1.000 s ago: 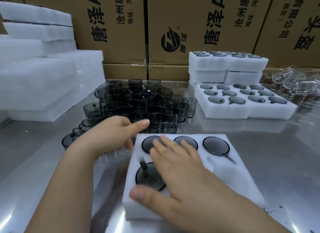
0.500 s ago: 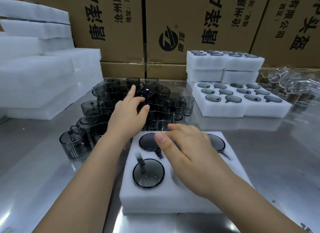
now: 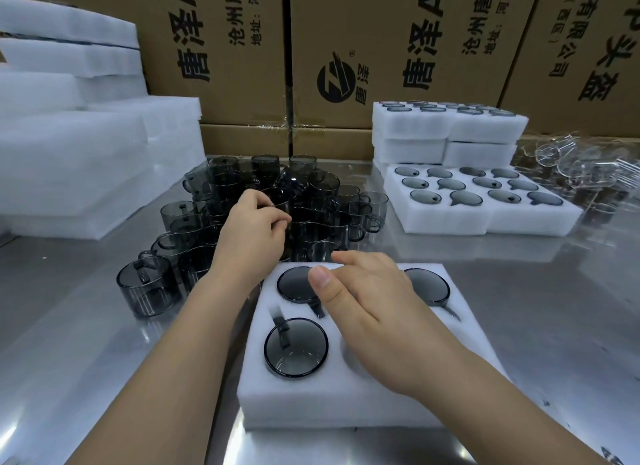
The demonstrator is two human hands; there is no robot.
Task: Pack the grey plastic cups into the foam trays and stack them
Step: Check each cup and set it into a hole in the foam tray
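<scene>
A white foam tray (image 3: 311,405) lies on the steel table right in front of me. Grey cups sit in its pockets: one near left (image 3: 296,347), one far left (image 3: 298,284), one far right (image 3: 427,286). My right hand (image 3: 377,312) hovers over the tray's middle with fingers stretched forward, holding nothing and hiding the middle pockets. Behind the tray is a pile of loose grey cups (image 3: 322,194). My left hand (image 3: 254,222) is in that pile, fingers and thumb curled on the rim of a grey cup (image 3: 278,203).
Filled foam trays (image 3: 485,219) lie at the right, with a stack of more (image 3: 446,125) behind them. Blank foam sheets (image 3: 69,153) are piled at left. Cardboard boxes (image 3: 381,49) wall off the back. Clear cups (image 3: 581,167) lie at far right. A single grey cup (image 3: 149,288) stands near left.
My left hand moved from the tray's left edge forward into the cup pile and curled its fingers on a cup. My right hand slid forward over the tray.
</scene>
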